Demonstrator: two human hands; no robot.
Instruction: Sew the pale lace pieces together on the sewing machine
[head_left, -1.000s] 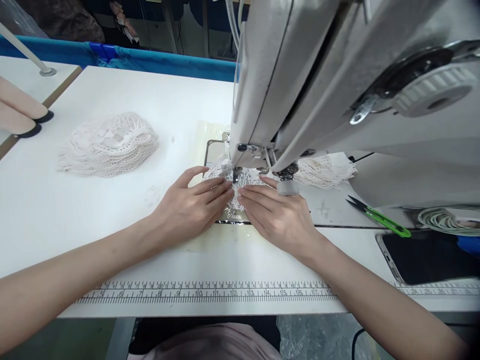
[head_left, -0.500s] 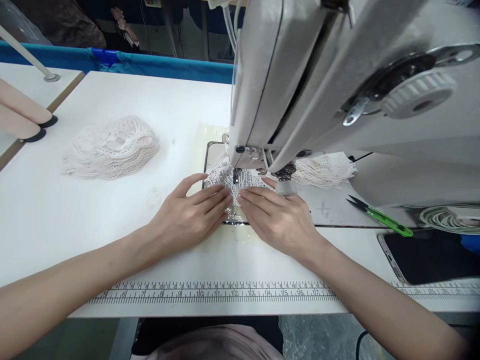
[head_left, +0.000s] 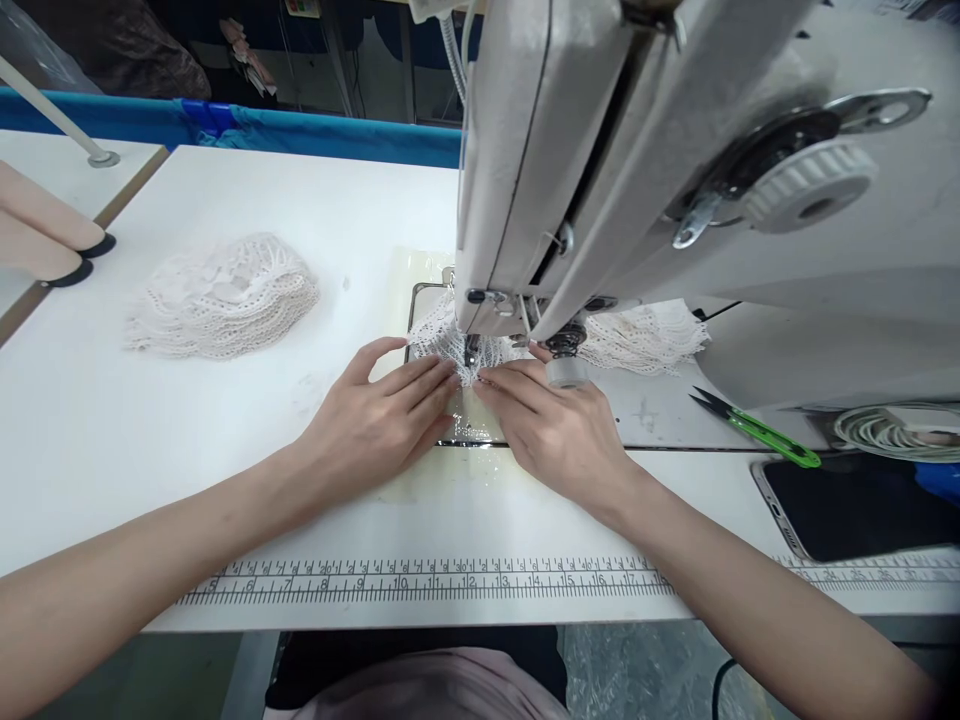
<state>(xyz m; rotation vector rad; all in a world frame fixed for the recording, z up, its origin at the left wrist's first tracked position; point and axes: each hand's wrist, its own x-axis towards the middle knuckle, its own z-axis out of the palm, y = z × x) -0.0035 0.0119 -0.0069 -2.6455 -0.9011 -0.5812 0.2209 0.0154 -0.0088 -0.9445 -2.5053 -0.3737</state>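
left pile: a stack of white lace (head_left: 225, 300) is set on the table (head_left: 112, 430), well apart from the hands.
left hand: the left hand (head_left: 382, 415) is laid palm down, fingers outstretched and drawn together, tips resting on the near left part of the lace; nothing is clenched.
lace at the needle: the lace piece (head_left: 433, 332) is spread under the sewing machine (head_left: 510, 180), around the foot (head_left: 472, 350); whether the needle is down cannot be told.
guiding: light, even pressure is best given from both sides, so that the openwork is neither stretched nor bunched; the lace should be steered, not dragged.
right hand: the right hand (head_left: 559, 430) is likewise stretched out, tips on the near right part of the lace, with no fist made.
fingertip care: both sets of tips are near the foot and are best kept beside it, never under it.
right bundle: more lace (head_left: 645, 340) is seen beyond the right hand, partly hidden.
far right: green snips (head_left: 757, 425) are laid just beside a phone (head_left: 855, 505).
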